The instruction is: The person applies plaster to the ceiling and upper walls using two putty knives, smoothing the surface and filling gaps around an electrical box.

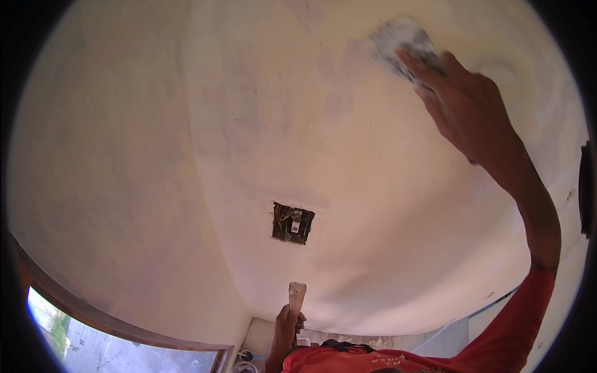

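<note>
High on the right, my right hand (460, 105) is closed around a putty knife. Its blade (404, 46), smeared with white and grey putty and slightly blurred, lies against the pale plastered wall (249, 124). A dark end of the handle shows below my palm. Low in the middle, my left hand (288, 324) grips a second putty knife (297, 296), held upright. Beige putty coats its narrow, flaring blade, which appears apart from the wall. Part of the left hand's fingers is hidden behind this tool.
A square recessed electrical box (292, 222) with loose wires opens in the wall above my left hand. At lower left is a wood-framed window (124, 348). White coiled tubing or cable (245, 362) lies near the bottom. A dark object (584, 189) stands at the right rim.
</note>
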A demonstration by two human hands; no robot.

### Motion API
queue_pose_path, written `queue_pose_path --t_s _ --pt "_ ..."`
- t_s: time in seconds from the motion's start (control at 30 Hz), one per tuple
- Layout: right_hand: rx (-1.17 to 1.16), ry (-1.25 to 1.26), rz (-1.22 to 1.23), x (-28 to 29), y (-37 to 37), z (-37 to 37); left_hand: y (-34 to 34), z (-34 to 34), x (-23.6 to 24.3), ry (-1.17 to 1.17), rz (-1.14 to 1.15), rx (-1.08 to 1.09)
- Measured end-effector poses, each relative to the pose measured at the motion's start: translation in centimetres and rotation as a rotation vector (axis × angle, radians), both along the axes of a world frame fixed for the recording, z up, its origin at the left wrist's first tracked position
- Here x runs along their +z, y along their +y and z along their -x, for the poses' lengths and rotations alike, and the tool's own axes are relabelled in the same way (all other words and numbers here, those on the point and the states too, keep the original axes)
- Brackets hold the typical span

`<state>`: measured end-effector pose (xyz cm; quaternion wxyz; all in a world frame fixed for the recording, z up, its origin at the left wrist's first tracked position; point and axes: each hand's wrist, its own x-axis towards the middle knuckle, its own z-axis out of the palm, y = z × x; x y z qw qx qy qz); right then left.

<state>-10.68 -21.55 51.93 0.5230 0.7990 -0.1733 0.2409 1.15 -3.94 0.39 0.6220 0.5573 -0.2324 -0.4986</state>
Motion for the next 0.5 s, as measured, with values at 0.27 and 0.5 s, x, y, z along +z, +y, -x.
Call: queue_pose_path --t_s 0.27,0.5 --pt "-0.072 0.114 -0.111 -6.7 0.1 -1.1 0.0 -0.5 -1.3 0.008 0.027 0.033" --pt "-0.239 0.187 -0.240 -6.2 2.4 2.8 0.7 -0.2 -1.1 0.019 0.013 0.078"
